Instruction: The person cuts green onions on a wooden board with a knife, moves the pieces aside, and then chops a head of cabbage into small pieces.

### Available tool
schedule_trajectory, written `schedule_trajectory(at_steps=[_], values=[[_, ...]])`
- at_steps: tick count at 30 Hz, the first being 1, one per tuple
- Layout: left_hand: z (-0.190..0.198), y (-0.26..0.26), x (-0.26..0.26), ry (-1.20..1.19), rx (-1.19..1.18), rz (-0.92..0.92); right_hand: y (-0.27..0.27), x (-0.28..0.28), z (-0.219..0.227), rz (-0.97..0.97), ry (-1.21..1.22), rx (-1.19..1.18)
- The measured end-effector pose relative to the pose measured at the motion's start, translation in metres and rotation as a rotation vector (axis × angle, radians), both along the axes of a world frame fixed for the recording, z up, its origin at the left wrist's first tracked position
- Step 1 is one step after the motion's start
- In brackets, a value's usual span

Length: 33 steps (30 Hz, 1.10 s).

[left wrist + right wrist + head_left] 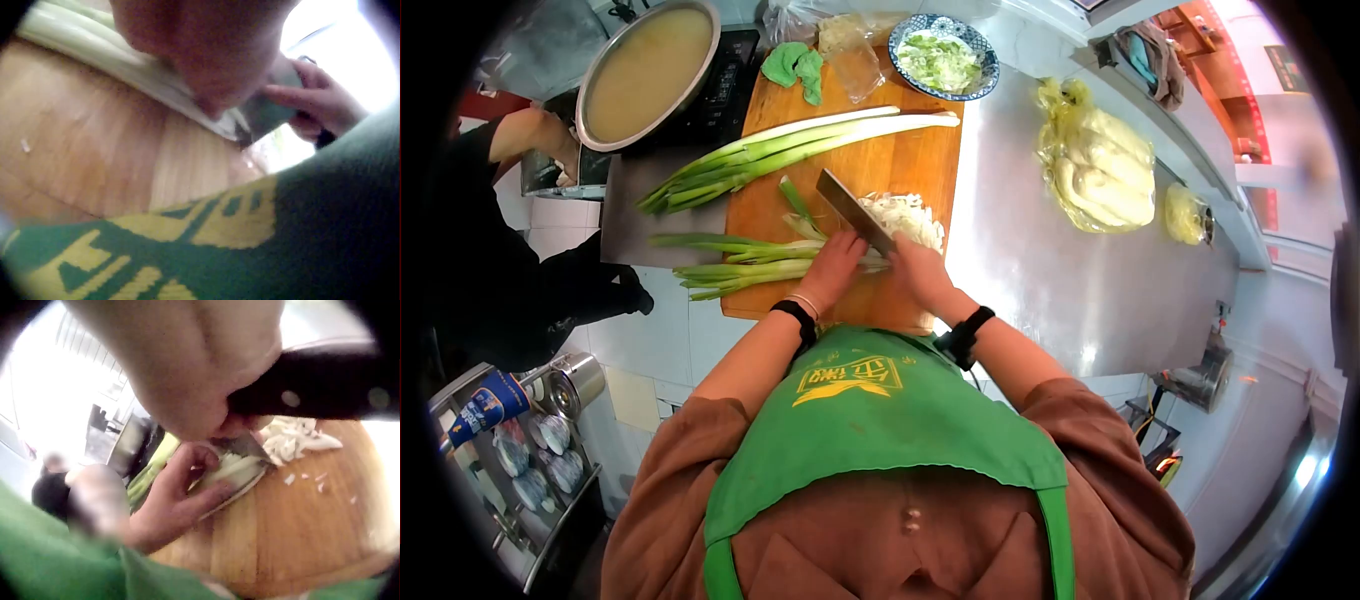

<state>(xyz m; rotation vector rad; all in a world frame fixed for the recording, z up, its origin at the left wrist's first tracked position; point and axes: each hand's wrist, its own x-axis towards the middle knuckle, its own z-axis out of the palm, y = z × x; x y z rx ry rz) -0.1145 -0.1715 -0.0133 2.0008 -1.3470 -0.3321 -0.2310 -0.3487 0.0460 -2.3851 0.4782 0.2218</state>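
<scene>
Steel tabletop (1040,270), wooden cutting board (900,165). Left hand (832,268) curled, pressing leeks (745,262) flat on board; right hand (920,272) clenched round cleaver (855,210) handle. Fingertips (203,453) apparently close to blade: stalks rolling risks nick.

Left hand (832,268) curled, fingers pressing down; right hand (918,272) apparently in closed grip.

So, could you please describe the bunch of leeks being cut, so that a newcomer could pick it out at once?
Find the wooden cutting board on the steel counter. On its near edge lies the bunch of leeks, pinned by the left hand beside the cleaver that the right hand grips. Unlike the longer, untouched leeks farther back, its white end meets a pile of chopped pieces.
</scene>
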Motion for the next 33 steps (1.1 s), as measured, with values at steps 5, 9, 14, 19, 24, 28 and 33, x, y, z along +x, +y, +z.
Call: schedule_trajectory(at_steps=[5, 9, 14, 19, 24, 28, 33], values=[[0.012, 0.009, 0.010, -0.001, -0.035, 0.027, -0.010, -0.008, 0.043, 0.044, 0.035, -0.012], [-0.004, 0.007, 0.008, -0.028, -0.018, 0.015, -0.003, -0.029, 0.045, 0.124, 0.086, -0.082], [0.004, 0.004, 0.010, -0.015, 0.031, 0.026, 0.004, -0.003, -0.007, 0.136, -0.035, -0.132], [-0.009, 0.004, 0.007, -0.062, -0.045, 0.032, -0.001, -0.007, 0.033, 0.064, -0.016, -0.020], [-0.006, 0.006, 0.004, -0.042, -0.055, 0.065, 0.007, -0.028, -0.018, 0.132, -0.131, -0.111], [-0.002, 0.008, 0.005, -0.033, 0.033, 0.044, 0.010, 0.004, 0.004, 0.092, -0.044, -0.135], [-0.012, 0.008, 0.005, -0.006, -0.023, 0.055, 0.003, -0.016, 0.036, 0.114, 0.157, -0.046]])
